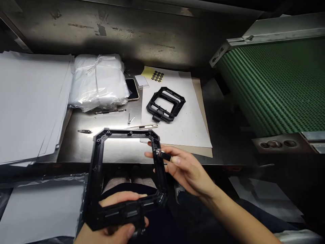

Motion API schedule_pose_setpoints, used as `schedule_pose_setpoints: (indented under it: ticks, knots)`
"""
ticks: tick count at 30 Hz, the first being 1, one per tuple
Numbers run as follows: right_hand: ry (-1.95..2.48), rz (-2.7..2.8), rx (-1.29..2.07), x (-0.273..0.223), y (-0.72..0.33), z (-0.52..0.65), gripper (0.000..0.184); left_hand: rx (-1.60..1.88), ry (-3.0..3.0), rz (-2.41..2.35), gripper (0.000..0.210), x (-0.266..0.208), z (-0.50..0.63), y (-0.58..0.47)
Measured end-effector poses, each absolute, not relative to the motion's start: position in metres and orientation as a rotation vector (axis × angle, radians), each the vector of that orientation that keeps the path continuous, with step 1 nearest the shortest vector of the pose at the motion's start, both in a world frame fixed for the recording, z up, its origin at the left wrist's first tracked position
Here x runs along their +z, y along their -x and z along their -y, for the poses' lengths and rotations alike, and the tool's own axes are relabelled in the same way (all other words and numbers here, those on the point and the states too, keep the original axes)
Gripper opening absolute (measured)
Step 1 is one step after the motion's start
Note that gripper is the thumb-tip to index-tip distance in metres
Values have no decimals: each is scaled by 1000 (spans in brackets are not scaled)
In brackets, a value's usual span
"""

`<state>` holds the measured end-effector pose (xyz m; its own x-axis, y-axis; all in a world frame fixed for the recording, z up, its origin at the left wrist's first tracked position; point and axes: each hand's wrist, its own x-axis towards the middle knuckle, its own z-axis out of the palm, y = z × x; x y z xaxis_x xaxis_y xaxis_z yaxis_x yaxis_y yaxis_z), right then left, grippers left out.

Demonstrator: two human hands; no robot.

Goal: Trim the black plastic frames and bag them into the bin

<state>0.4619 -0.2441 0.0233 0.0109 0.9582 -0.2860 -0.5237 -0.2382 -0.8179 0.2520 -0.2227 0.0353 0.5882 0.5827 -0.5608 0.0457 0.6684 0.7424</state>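
Left hand (114, 227) grips the bottom bar of a black frame (127, 176), fingers closed round it, held over the lap in front of the desk (106, 152). Right hand (185, 169) pinches a small black tool (165, 156) against the frame's right rail. Judgement: brace frame steady, keep the tool square to the rail.

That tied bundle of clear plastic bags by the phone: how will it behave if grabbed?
The bag bundle is probably floppy and light: soft wrinkled film, sagging edges. Its glossy surface suggests it may slip; the tie looks the surest grip.
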Motion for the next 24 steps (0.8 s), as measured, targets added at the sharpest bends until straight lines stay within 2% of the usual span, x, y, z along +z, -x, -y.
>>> schedule_pose_setpoints:
  ticks: [6, 10, 14, 16, 19, 24]
  knots:
    - [1092, 761, 1520, 12, -458, 259, 23, 285, -508, -706, 23, 20, 215, -246]
    - [1236, 964, 1514, 11, -464, 263, 22, 216, -442, -633, 32, 29, 213, -234]
    - [1491, 1289, 1040, 29, -466, 260, 17, 136, -506, -689, 31, 37, 211, -232]
    - [1462, 1479, 944, 45, -461, 257, 20, 94, -497, -725, 45, 39, 210, -234]
    - [1341, 1889, 1018, 67, -449, 251, 17, 74, -464, -731, 58, 42, 208, -237]
    - [1073, 2242, 819, 75, -430, 243, 12, 41, -507, -811, 53, 49, 208, -238]
